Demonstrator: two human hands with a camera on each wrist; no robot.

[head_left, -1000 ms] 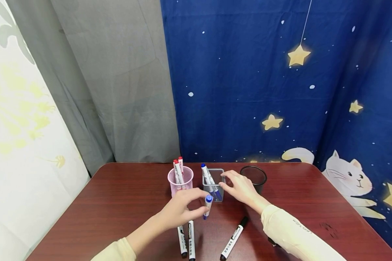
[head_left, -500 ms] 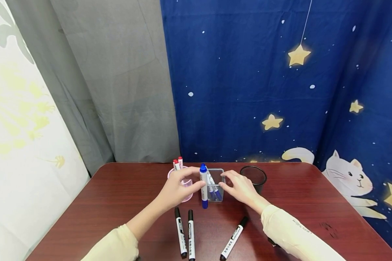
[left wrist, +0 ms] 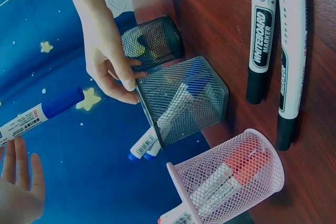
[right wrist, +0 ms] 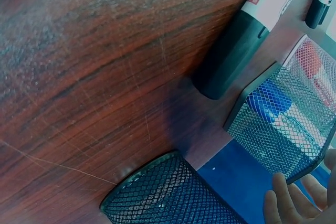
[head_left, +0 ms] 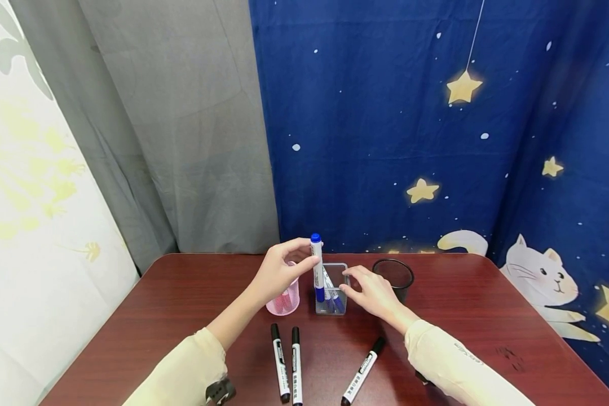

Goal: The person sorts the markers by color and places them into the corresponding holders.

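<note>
My left hand (head_left: 279, 272) pinches a blue whiteboard marker (head_left: 317, 265) between thumb and fingers. It stands nearly upright, blue cap up, above the front left of a square grey mesh pen holder (head_left: 331, 308). At that holder's right side, the thumb and fingertips of my right hand (head_left: 374, 290) grip the rim. The left wrist view shows this right hand (left wrist: 107, 51) at the holder's edge. Blue markers (left wrist: 144, 144) lean inside the holder. Left of it is a round pink mesh pen holder (left wrist: 265, 174) with red markers, partly behind my left hand in the head view.
A round black mesh pen holder (head_left: 393, 260) stands right of the square one. Nearer on the brown table (head_left: 182, 316) lie three black-capped whiteboard markers, two side by side at left (head_left: 296, 366) and one slanted at right (head_left: 363, 372). Curtains hang behind the table.
My left hand has risen and moved away from me with the blue marker, from in front of the square holder to above its opening. The right hand stays at the rim.
</note>
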